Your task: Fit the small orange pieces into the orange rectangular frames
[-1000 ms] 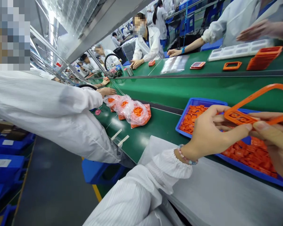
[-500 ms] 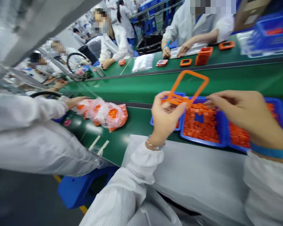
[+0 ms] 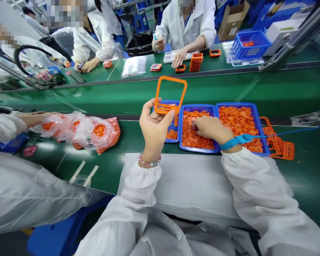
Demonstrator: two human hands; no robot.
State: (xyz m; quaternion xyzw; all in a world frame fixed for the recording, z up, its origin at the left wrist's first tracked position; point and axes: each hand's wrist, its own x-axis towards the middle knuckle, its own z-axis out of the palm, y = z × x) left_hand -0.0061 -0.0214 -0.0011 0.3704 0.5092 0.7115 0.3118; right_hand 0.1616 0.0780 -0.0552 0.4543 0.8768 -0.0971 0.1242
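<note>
My left hand (image 3: 155, 125) is closed on the lower end of an orange plastic frame (image 3: 185, 93), which it holds upright above the bins. Down in the middle blue bin (image 3: 200, 149), my right hand (image 3: 212, 128) has its fingertips among small orange plastic pieces (image 3: 192, 133). The fingers are bent together, and whatever they pinch is hidden. Left of that bin, partly behind my left hand, stands a smaller blue bin (image 3: 172, 140) with a few orange parts. To the right a third blue bin (image 3: 253, 106) is full of larger orange pieces.
Loose orange frames (image 3: 285, 150) lie right of the bins. Clear plastic bags of orange parts (image 3: 106, 133) rest to the left, with another person's hand (image 3: 34, 119) at them. White sheeting (image 3: 192, 177) covers the near edge. Across the green belt (image 3: 122, 96), people in white coats sit working.
My right hand has moved left and down into the middle bin. The left hand still holds the frame, now turned more squarely. My view has swung to the right.
</note>
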